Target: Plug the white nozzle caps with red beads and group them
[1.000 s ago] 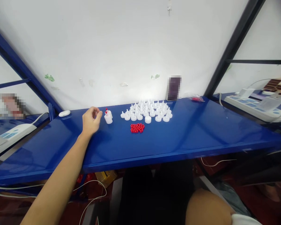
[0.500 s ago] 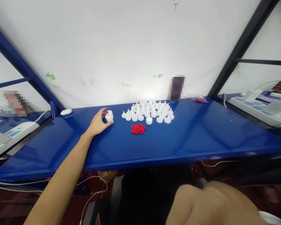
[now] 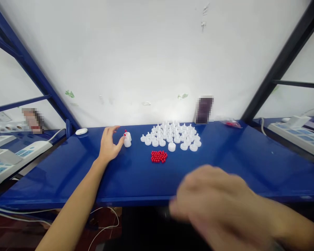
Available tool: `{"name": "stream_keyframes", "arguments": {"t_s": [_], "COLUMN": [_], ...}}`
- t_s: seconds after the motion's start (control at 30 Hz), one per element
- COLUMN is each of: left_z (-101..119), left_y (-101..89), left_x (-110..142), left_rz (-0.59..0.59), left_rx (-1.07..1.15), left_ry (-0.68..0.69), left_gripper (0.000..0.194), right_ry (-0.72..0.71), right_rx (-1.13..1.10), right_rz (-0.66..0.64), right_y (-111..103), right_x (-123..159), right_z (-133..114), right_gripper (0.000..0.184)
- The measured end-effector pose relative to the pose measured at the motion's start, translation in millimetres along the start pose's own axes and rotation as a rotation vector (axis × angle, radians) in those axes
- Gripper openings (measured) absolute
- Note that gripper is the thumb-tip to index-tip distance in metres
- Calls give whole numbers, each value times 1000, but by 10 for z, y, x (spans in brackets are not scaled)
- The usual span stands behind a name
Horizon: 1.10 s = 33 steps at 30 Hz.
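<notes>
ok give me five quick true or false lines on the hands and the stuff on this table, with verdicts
1. The left hand is beside the red-tipped white nozzle caps. True.
2. The small red caps lie behind the group of white nozzle caps. False: the small red caps lie on the person's side of that group.
3. The right hand shows sharp and clear. False: the right hand is blurred.
4. A white oval case lies to the left of the left hand. True.
5. A clear plastic bag lies toward the table's right end. True.
</notes>
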State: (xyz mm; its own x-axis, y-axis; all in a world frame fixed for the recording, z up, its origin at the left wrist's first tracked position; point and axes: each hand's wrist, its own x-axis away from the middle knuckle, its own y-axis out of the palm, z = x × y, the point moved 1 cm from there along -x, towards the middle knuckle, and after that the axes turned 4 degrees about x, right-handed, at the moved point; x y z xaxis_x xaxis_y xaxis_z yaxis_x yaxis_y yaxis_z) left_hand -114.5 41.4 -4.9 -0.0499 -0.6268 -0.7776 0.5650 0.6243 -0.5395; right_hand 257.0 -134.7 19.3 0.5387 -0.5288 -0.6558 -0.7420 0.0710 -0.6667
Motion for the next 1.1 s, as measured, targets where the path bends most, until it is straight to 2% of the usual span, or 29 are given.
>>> {"name": "stream_keyframes", "arguments": {"t_s": [0.03,0.07,0.1,0.13,0.2,0.3,0.47,0.67,0.77,0.9,1.1], "left_z": [113,234,353,467,657,784,689,640,628,602,609], "left_y": [-17,-13,14,59,174,323,483,603,592,563,581], "left_x": [-9,-10,-3,12,60,115,41,-84,-88,-56,-24], "left_rz": [82,101,58,-43,-305,-554,-732,-894,-917,-920,-868], "left_rx": [6,25,62,102,169,193,259,326,350,377,318], "left_ry": [61,132,189,239,329,380,304,299,285,226,223], "left_gripper": [32,21,15,14,15,17,19,36,40,34,31], "right_ry": [-36,-16,33,97,180,222,249,337,394,454,227], "right_rx": [5,42,94,157,257,302,508,544,503,379,538], "right_rz": [-126,-214,-260,-278,-302,-371,-398,-378,-392,-429,-351], "right_y": [-75,-124,-148,-147,-91,27,131,183,186,196,253], "right_x": [-391,-708,-941,-1089,-1181,-1092,-1050,-1006,-973,-969,-896], "right_z": [167,358,561,764,1111,1362,1282,1328,1373,1373,1309], "right_gripper": [26,26,27,28,28,28,26,30,28,22,32]}}
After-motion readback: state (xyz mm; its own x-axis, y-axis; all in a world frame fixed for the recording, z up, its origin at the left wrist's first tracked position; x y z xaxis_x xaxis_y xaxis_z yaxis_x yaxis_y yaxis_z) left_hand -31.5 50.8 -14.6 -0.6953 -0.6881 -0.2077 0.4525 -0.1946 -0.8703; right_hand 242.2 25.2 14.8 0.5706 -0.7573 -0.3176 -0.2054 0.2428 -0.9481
